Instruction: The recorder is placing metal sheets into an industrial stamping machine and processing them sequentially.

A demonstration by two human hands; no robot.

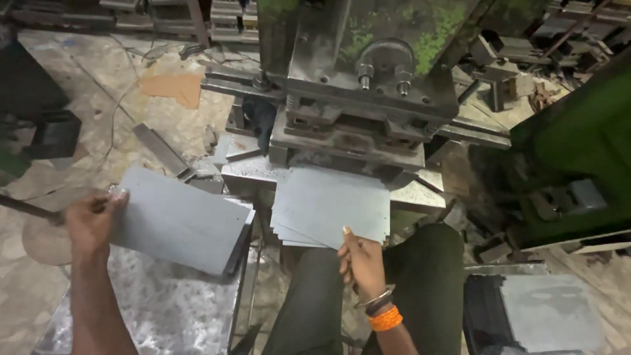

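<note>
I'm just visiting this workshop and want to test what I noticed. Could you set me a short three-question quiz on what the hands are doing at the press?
1. True or false: the left hand grips a flat grey metal sheet at its edge.
2. What does the right hand touch? A) an orange cloth B) the stack of thin grey metal sheets at the press C) a hammer
3. Fill in: the stack lies in front of the grey steel die block, which sits under the green-painted ____ frame.

Key: 1 true; 2 B; 3 press
</note>
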